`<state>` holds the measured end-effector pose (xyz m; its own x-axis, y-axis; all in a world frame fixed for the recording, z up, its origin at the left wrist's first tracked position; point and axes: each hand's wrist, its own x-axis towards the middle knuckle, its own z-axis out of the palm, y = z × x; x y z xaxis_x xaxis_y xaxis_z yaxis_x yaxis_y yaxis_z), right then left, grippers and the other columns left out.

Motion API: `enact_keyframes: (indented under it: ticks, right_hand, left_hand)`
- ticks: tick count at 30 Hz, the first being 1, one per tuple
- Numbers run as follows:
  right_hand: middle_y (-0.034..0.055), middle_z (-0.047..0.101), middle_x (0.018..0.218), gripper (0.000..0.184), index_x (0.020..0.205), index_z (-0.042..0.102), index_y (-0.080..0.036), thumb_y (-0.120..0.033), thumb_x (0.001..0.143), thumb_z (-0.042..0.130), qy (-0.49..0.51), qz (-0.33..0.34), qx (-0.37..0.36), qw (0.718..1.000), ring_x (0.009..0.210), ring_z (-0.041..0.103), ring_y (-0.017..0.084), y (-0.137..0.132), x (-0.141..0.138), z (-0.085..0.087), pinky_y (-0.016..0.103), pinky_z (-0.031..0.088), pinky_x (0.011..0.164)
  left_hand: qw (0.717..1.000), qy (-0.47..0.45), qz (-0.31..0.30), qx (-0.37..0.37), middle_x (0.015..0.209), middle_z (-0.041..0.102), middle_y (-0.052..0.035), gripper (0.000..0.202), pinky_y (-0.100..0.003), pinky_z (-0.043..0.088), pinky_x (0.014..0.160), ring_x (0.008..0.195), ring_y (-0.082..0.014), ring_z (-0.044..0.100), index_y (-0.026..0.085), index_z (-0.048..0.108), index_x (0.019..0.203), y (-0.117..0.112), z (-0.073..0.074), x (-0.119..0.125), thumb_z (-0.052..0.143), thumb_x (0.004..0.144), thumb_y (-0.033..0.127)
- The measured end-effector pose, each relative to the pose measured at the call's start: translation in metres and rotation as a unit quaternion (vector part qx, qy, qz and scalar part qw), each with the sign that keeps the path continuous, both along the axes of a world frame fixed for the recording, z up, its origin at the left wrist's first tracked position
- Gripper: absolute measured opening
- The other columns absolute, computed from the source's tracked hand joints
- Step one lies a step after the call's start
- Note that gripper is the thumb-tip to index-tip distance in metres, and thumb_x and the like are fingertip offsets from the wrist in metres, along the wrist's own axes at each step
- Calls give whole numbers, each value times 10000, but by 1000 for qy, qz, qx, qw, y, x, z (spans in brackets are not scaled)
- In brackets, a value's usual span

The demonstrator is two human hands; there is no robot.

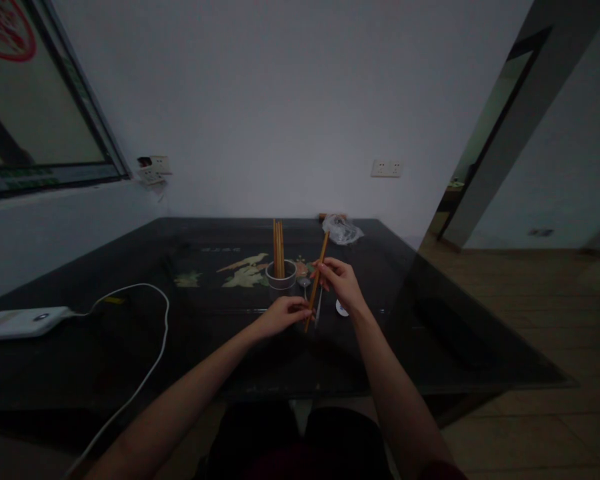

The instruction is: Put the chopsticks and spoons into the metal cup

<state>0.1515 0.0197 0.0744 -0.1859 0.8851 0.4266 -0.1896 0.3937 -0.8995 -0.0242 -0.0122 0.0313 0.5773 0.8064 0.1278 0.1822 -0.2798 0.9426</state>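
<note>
My right hand (341,282) is closed in a pinch round a wooden chopstick (321,257), which tilts up and to the right above the dark table (130,347). Beside the chopstick's lower end, my left hand (283,314) has its fingers curled; what it grips, if anything, is hard to make out. Just behind the hands a clear glass cup (281,275) holds several upright wooden chopsticks (279,248). A metal spoon (305,285) and a thin metal utensil (319,308) lie between the hands. A small white round thing (341,309) sits under my right wrist.
A white power bank (23,322) with a white cable (150,360) lies at the table's left. A crumpled clear plastic bag (344,230) rests at the far edge. Painted birds and leaves (243,272) decorate the tabletop. A wall stands behind, a doorway at the right.
</note>
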Motion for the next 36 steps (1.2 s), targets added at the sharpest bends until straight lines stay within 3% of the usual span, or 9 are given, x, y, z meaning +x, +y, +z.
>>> enact_keyframes:
  ticks: [6, 12, 19, 36]
  right_hand:
    - [6, 648, 654, 279, 762, 648, -177, -456, 750, 640, -64, -28, 47, 996, 468, 481, 92, -12, -6, 5, 202, 357, 400]
    - [20, 645, 705, 245, 753, 649, -175, -420, 749, 644, -110, -57, 86, 989, 612, 582, 145, -20, -18, 5, 223, 436, 495]
    - [17, 638, 705, 194, 737, 650, -178, -372, 747, 652, -111, -44, 91, 989, 636, 594, 150, -20, -18, 4, 229, 455, 519]
    - [41, 686, 797, 231, 844, 700, -186, -384, 729, 675, -113, -34, 84, 989, 674, 619, 166, -18, -13, 3, 223, 474, 491]
  left_hand:
    - [988, 24, 98, 117, 919, 700, -75, 274, -297, 500, 745, 794, -185, 636, 141, 676, 956, 1, 2, -4, 623, 786, 349]
    - [953, 52, 194, 225, 808, 695, -52, 210, -264, 484, 677, 705, -164, 622, 147, 689, 874, -6, 8, -3, 634, 789, 331]
    - [945, 75, 188, 258, 821, 702, -52, 191, -265, 483, 690, 712, -162, 630, 150, 694, 876, -2, 3, -4, 608, 814, 309]
    - [952, 73, 175, 239, 837, 708, -57, 201, -277, 497, 717, 749, -175, 642, 163, 700, 874, -2, 2, -2, 598, 813, 325]
